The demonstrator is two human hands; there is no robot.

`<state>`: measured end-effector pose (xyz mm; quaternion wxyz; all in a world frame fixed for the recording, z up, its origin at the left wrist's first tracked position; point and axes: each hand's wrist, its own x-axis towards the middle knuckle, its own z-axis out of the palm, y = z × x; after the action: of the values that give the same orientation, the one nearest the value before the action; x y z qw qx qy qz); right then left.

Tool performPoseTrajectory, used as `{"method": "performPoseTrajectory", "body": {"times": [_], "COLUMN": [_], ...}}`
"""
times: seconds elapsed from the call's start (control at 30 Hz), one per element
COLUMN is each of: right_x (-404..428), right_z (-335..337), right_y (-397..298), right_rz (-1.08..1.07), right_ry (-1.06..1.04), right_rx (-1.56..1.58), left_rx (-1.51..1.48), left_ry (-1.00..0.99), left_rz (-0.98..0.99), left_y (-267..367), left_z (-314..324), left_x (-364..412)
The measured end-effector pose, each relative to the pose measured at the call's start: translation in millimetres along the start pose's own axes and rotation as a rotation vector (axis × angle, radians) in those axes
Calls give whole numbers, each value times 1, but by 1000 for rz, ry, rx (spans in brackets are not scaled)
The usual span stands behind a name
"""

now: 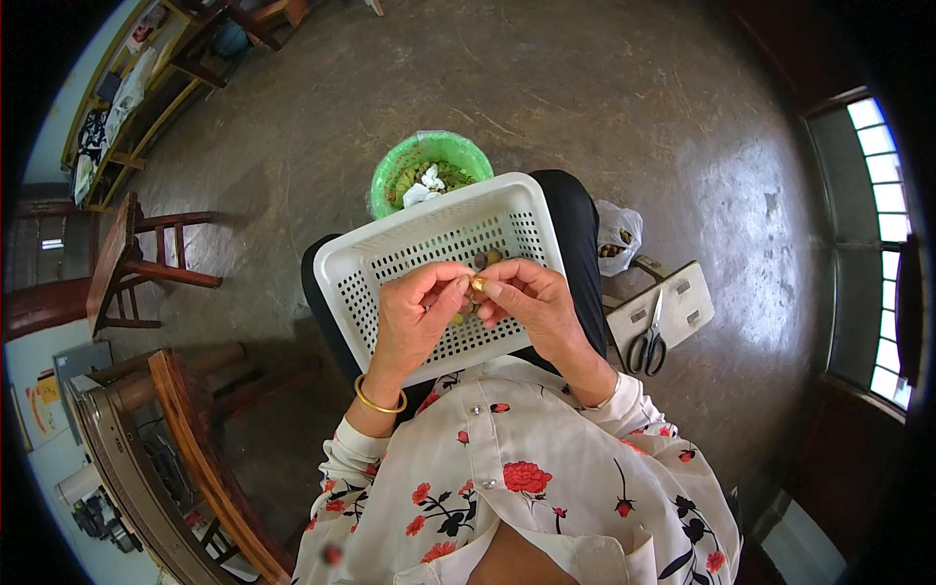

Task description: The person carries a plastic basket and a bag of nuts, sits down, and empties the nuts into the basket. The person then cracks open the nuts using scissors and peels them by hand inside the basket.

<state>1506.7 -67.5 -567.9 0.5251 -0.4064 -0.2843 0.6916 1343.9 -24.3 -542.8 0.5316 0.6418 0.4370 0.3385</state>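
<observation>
My left hand and my right hand meet above a white perforated plastic basket resting on my lap. Between the fingertips of both hands is a small yellowish-brown piece, perhaps a nut or fruit; its exact kind is unclear. Several small round brown and greenish pieces lie in the basket, partly hidden by my hands. Just beyond the basket stands a green bin lined with a clear plastic bag, holding green and brown scraps and crumpled white tissue.
At my right, black-handled scissors lie on a small stool. A white plastic bag with small brown pieces is beside it. Wooden chairs stand at the left, and a shelf with cloth and bags is at upper left.
</observation>
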Motion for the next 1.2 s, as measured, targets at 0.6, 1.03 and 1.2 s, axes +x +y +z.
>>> {"method": "performPoseTrajectory", "body": {"times": [0.6, 1.03, 1.2], "right_x": [0, 3, 3], "right_z": [9, 6, -2], "right_y": [6, 4, 2], "right_rz": [-255, -196, -95], "right_ry": [42, -18, -86], "right_rx": [-234, -168, -11], "left_rx": [74, -185, -315], "left_ry": [5, -42, -88], "left_rz": [96, -40, -110], "left_y": [5, -8, -11], "left_z": [-3, -10, -12], "left_x": [1, 2, 2]}}
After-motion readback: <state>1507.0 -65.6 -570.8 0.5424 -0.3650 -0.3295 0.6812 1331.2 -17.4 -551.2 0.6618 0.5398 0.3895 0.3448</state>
